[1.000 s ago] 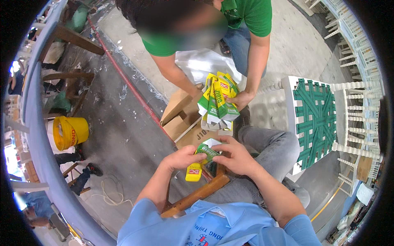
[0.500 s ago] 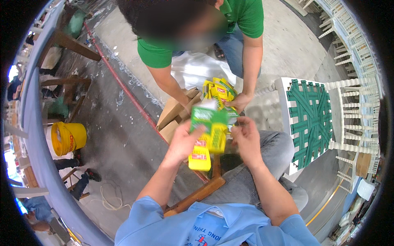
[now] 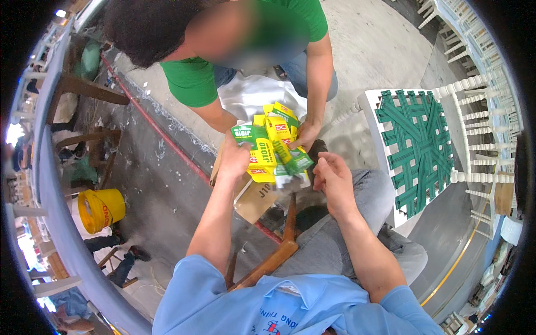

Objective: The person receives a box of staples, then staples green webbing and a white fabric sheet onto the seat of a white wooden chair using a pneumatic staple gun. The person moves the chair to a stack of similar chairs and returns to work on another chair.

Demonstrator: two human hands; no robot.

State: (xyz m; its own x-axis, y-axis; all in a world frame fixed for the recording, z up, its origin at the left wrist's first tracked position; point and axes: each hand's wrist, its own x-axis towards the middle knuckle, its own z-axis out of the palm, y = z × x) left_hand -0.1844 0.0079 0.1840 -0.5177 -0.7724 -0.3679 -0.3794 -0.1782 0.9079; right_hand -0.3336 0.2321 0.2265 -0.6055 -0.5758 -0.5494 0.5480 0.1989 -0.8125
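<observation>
On the far side of the person's lap, the left hand (image 3: 237,161) grips a flat green and yellow carton (image 3: 261,153), its thumb pressed over the green part. One second ago both hands were on a green and yellow carton much nearer the body, above the wooden bar (image 3: 267,265); now the left arm reaches farther out and only this hand holds on. The carton lies at the near left edge of a bunch of similar cartons (image 3: 282,125), overlapping it in view; whether they touch, I cannot tell. A co-worker's hand (image 3: 307,135) holds that bunch from the right, as it did before.

The right hand (image 3: 334,181) has moved away to the right, above the grey trouser leg (image 3: 371,195); its fingers are loosely bent, with nothing visible in them. The co-worker's green-sleeved upper body (image 3: 192,84) has shifted left in view. Below the cartons, a cardboard box (image 3: 245,207) is partly covered by them and the left forearm. The white chair with green webbing (image 3: 416,151) stands to the right, the yellow bucket (image 3: 111,204) to the left.
</observation>
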